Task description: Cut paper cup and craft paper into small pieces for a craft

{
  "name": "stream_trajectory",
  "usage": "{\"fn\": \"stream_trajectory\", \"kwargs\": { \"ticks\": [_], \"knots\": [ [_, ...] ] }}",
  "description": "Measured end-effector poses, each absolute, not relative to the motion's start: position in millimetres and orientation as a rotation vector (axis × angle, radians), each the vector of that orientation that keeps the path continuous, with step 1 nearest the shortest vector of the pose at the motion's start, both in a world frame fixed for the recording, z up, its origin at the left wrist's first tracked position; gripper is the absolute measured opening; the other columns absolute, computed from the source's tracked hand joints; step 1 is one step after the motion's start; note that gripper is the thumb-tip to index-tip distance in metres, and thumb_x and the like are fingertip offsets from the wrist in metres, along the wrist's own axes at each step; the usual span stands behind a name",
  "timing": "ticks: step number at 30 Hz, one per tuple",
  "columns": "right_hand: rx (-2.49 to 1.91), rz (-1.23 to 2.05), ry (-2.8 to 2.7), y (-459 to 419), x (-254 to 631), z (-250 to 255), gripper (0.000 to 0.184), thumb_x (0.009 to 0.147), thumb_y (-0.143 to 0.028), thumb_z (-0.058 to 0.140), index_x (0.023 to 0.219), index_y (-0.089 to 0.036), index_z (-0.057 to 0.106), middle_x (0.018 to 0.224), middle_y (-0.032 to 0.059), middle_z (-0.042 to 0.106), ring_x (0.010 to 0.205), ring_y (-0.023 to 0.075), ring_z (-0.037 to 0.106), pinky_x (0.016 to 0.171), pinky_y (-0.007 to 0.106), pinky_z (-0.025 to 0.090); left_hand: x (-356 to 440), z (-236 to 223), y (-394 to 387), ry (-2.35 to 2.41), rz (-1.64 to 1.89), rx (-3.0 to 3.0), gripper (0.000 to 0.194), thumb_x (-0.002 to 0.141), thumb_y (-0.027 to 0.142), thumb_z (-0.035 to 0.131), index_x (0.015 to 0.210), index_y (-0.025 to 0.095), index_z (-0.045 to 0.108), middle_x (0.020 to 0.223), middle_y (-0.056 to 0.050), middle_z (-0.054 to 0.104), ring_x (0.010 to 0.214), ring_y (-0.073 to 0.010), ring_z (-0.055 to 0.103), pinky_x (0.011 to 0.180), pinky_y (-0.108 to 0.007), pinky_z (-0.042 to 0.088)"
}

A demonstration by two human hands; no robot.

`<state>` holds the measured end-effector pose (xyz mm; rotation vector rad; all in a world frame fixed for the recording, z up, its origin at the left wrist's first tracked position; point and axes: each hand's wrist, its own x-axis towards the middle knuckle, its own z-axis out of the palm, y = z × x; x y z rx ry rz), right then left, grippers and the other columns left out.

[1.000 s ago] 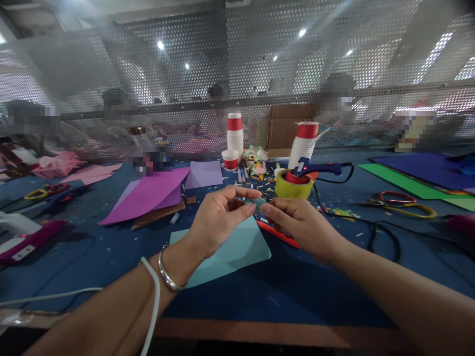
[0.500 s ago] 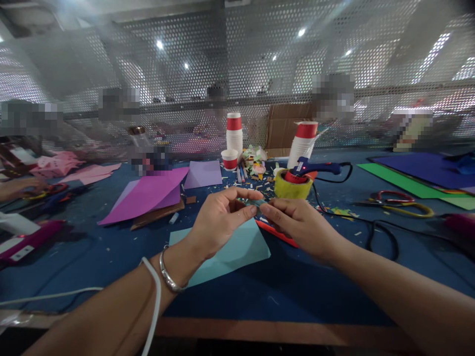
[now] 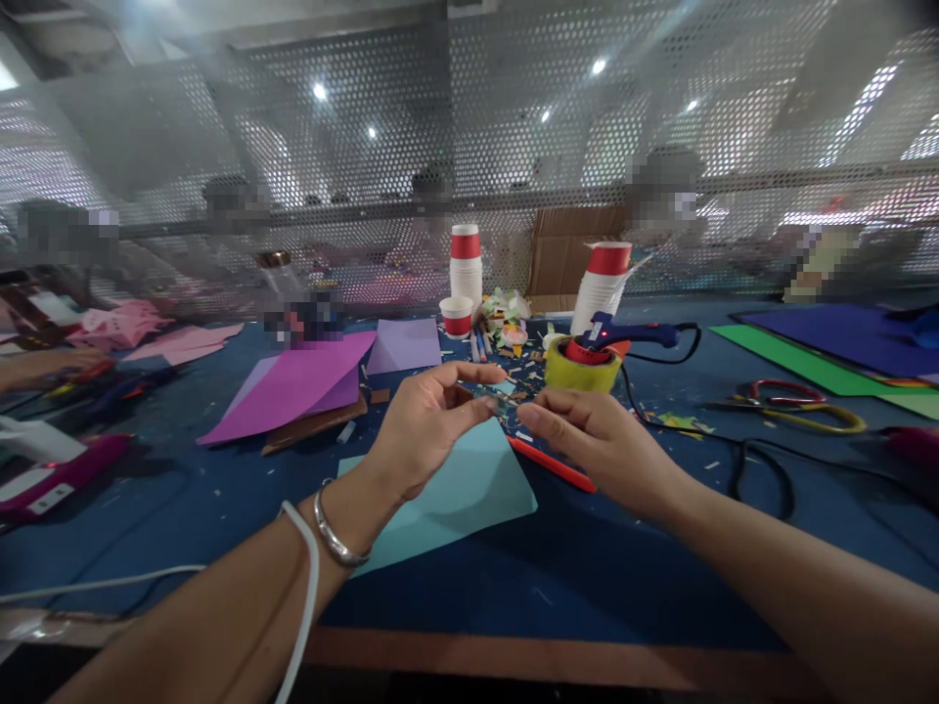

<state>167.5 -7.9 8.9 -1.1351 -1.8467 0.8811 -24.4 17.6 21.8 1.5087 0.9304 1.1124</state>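
Note:
My left hand is closed in a pinch, thumb against fingers, on a small light-blue paper piece. Its index finger reaches out above the piece. Just to the right, my right hand has thumb and index finger pressed together, close to the piece's end; what they grip, if anything, is too small to make out. Under and behind the hands a light-blue paper sheet lies on the blue table. Beside it, below my right hand, is an orange-red stick-like tool, its kind unclear.
A blue glue gun rests on a yellow tape roll. Scissors and a black cord lie right. Paper cups stand behind, among scraps. Purple paper lies left. A white cable crosses my left forearm. Another person's hand is far left.
My hands have moved slightly apart, the right one shifting right. My left index finger has straightened, and the blue piece stays at my left fingertips.

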Motion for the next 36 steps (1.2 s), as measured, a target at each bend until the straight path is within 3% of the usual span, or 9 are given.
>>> {"fn": "stream_trajectory", "kwargs": {
  "ticks": [13,17,21,24,36],
  "knots": [
    [-1.078,0.888,-1.583,-2,165,1,0.024,0.085,-0.042,0.067,0.087,-0.018,0.065,0.076,0.0012,0.061,0.069,0.0150,0.053,0.063,0.028,0.041,-19,18,12,0.906,1.045,1.625,0.028,0.076,0.028,0.077,0.101,0.019,0.072,0.076,-0.002,0.064,0.069,-0.0138,0.055,0.063,-0.028,0.042],
    [-1.028,0.941,-1.537,-5,165,4,0.020,0.083,-0.037,0.068,0.085,-0.017,0.064,0.071,-0.0015,0.057,0.063,0.0118,0.048,0.059,0.026,0.039,-18,18,12,0.884,1.031,1.616,0.028,0.076,0.028,0.076,0.101,0.018,0.068,0.072,0.001,0.060,0.063,-0.0110,0.052,0.059,-0.026,0.040],
    [-0.992,0.973,-1.541,-7,166,5,0.022,0.084,-0.039,0.068,0.084,-0.018,0.062,0.065,-0.0049,0.048,0.055,0.0091,0.037,0.053,0.025,0.032,-19,19,13,0.873,1.153,1.609,0.037,0.072,0.022,0.080,0.101,0.020,0.057,0.096,0.000,0.063,0.069,-0.0090,0.056,0.064,-0.025,0.046],
    [-1.010,0.967,-1.595,-5,166,3,0.025,0.086,-0.042,0.066,0.083,-0.017,0.063,0.067,-0.0036,0.048,0.058,0.0101,0.037,0.055,0.026,0.032,-19,20,13,0.856,1.153,1.646,0.039,0.074,0.021,0.079,0.102,0.021,0.052,0.099,-0.001,0.064,0.071,-0.0096,0.058,0.066,-0.025,0.048],
    [-1.104,0.950,-1.664,-3,166,3,0.029,0.084,-0.045,0.063,0.076,-0.017,0.060,0.066,-0.0023,0.048,0.063,0.0135,0.042,0.057,0.029,0.031,-17,20,12,0.722,1.112,1.720,0.020,0.076,0.015,0.073,0.091,0.019,0.060,0.088,-0.001,0.062,0.083,-0.0145,0.062,0.076,-0.031,0.057]
  ]
}}
